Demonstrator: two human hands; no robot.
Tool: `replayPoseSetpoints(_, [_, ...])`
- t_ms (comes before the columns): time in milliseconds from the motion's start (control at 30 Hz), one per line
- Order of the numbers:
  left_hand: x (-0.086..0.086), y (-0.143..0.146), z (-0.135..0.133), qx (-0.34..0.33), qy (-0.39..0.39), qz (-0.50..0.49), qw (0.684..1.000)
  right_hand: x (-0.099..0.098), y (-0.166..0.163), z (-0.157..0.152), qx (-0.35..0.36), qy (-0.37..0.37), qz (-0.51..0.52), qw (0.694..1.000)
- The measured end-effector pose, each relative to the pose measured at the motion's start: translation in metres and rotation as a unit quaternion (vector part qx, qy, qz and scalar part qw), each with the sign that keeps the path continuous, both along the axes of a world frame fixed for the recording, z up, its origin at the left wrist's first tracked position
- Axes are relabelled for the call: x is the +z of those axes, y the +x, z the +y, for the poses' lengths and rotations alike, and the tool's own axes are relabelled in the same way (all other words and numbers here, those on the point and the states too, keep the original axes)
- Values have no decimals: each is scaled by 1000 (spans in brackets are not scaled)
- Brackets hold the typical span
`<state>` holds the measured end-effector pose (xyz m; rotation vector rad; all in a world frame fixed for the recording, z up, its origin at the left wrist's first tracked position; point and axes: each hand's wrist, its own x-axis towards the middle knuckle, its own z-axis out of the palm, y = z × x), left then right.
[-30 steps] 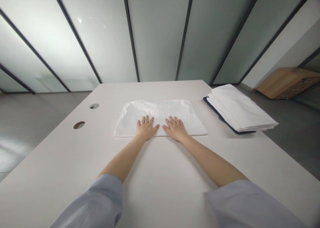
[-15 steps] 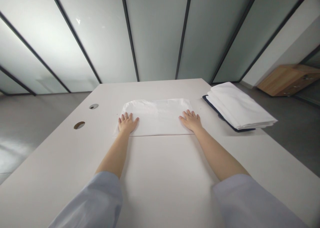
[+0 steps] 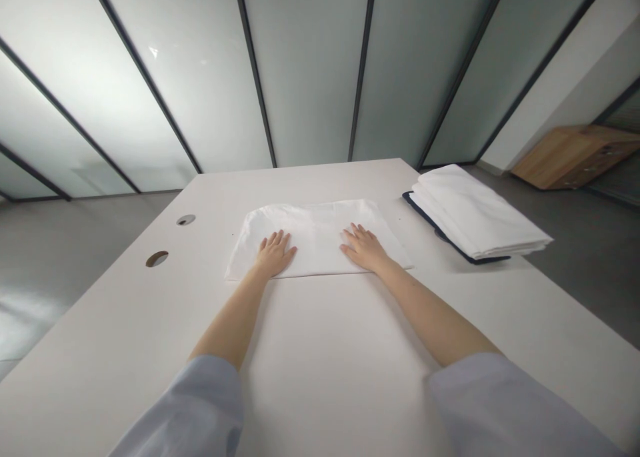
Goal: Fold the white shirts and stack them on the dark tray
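A white, slightly sheer folded cloth lies flat on the white table, its long straight edge toward me. My left hand rests palm down on its left half, fingers spread. On the right half, my right hand also lies flat with its fingers apart. Neither hand grips anything. The cloth's far edge is a little wrinkled and rounded at the corners.
To the right, a stack of folded white cloth sits on a dark blue flat item. Two round holes, one a grommet and one a bare cutout, are at the table's left. Beyond stand frosted glass panels and a wooden cabinet.
Both my hands have slid inward over the cloth, toward each other, from near its left and right sides. The cloth stays in about the same place.
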<state>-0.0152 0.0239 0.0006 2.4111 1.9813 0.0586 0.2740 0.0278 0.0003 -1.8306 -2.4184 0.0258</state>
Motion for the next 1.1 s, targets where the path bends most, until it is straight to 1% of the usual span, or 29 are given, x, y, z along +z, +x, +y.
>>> replayPoseSetpoints(67, [3, 4, -2, -4, -13, 0, 1000, 3, -4, -2, 19, -16, -1, 1000])
replayPoseSetpoints(133, [10, 7, -5, -6, -14, 1, 1000, 8, -5, -5, 21, -22, -2, 1000])
replayPoseSetpoints(233, [27, 11, -13, -6, -27, 12, 1000, 20, -7, -10, 5, -26, -15, 1000])
replayPoseSetpoints(333, [44, 16, -23, 3, -74, 42, 996, 32, -11, -17, -14, -48, -38, 998])
replayPoseSetpoints(400, [52, 23, -27, 9, -106, 56, 993, 37, -17, -19, -25, -58, -44, 997])
replayPoseSetpoints(433, [53, 28, -27, 11, -105, 55, 993, 38, -21, -18, -28, -51, -43, 997])
replayPoseSetpoints(500, [52, 40, -22, -2, -62, 37, 997, 39, -32, -12, -20, -19, -31, 999])
replayPoseSetpoints(567, [45, 55, -10, -39, 12, 12, 999, 38, -46, 0, 2, 19, -6, 1000])
replayPoseSetpoints(600, [40, 61, -2, -60, 35, 3, 998, 36, -53, 7, 10, 29, 6, 1000])
replayPoseSetpoints(667, [28, 71, 15, -70, 35, -5, 997, 30, -66, 20, 5, 23, 21, 1000])
replayPoseSetpoints(800, [6, 74, 38, -40, -2, -20, 999, 12, -75, 40, -48, -48, 26, 997])
replayPoseSetpoints(867, [2, 67, 43, -16, -14, -27, 999, 4, -69, 45, -61, -66, 27, 996])
replayPoseSetpoints(933, [1, 52, 47, 22, -29, -28, 999, 0, -54, 49, -79, -73, 25, 994])
replayPoseSetpoints(1000, [3, 30, 50, 63, -40, -24, 997, -2, -33, 52, -107, -75, 20, 991])
replayPoseSetpoints(1100, [6, -11, 53, 105, -43, -8, 994, -3, 3, 56, -139, -67, 8, 988])
